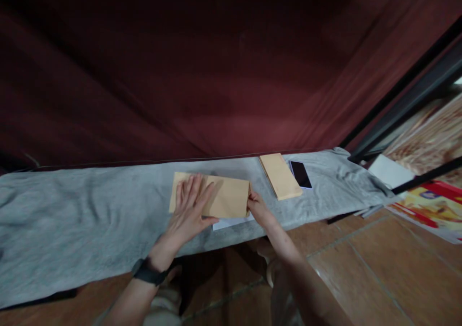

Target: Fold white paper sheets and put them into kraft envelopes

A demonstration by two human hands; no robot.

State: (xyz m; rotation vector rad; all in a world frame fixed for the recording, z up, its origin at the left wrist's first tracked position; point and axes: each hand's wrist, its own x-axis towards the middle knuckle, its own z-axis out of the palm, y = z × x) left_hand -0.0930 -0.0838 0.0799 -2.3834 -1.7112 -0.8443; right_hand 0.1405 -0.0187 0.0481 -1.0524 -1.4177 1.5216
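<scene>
A tan paper envelope [231, 198] lies lengthwise on the grey cloth in front of me. My left hand [189, 201] rests flat on its left part, fingers spread. At the envelope's right end, my right hand [255, 205] pinches the edge, where a flap seems to stand up; the fingertips are partly hidden. Under the envelope's near edge a white sheet of paper [231, 223] sticks out. To the right lies a stack of similar tan envelopes [279, 176].
A dark-screened phone [301, 174] lies beside the stack. Grey cloth [90, 220] covers the long narrow surface, with a dark red curtain [231, 85] behind it. Black metal bars [400, 99] and a colourful printed box or sheet [431, 208] are at the right. Tiled floor [364, 268] lies below.
</scene>
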